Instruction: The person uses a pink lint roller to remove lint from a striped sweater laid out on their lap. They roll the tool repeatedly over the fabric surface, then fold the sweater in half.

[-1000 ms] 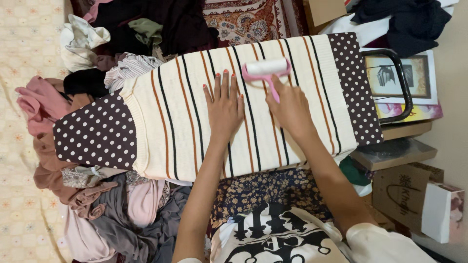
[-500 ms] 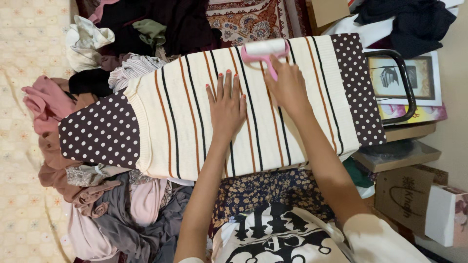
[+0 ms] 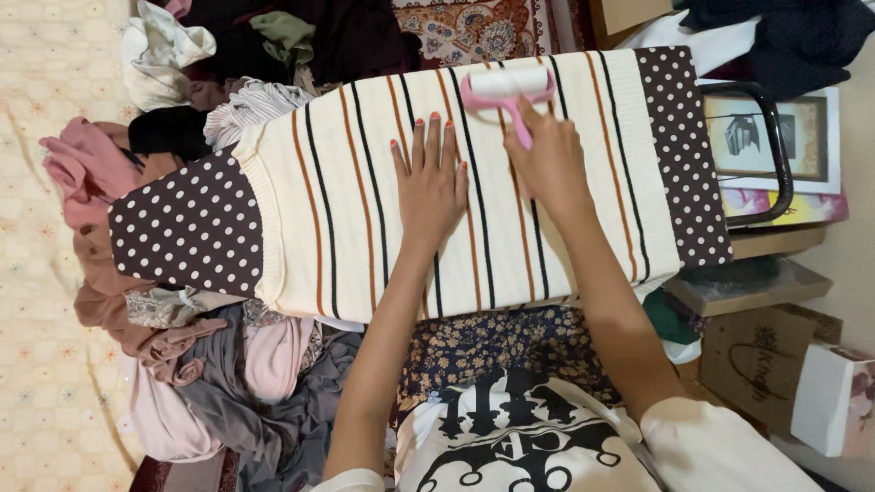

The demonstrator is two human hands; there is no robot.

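Gripping the pink lint roller (image 3: pixel 507 91) by its handle, the right hand (image 3: pixel 547 164) is pointing the handle away from the body, drum crosswise at the striped sweater's (image 3: pixel 346 210) far edge. Left hand (image 3: pixel 428 182) is lying flat, fingers spread, just beside, pinning the sweater to the polka-dot ironing board (image 3: pixel 187 228).

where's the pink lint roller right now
In the head view, the pink lint roller lies on the striped sweater's far edge, held by the right hand.

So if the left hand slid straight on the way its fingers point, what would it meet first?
Likely only more striped sweater up to the board's far edge; the left hand would probably pass left of the pink lint roller, with the patterned rug beyond.
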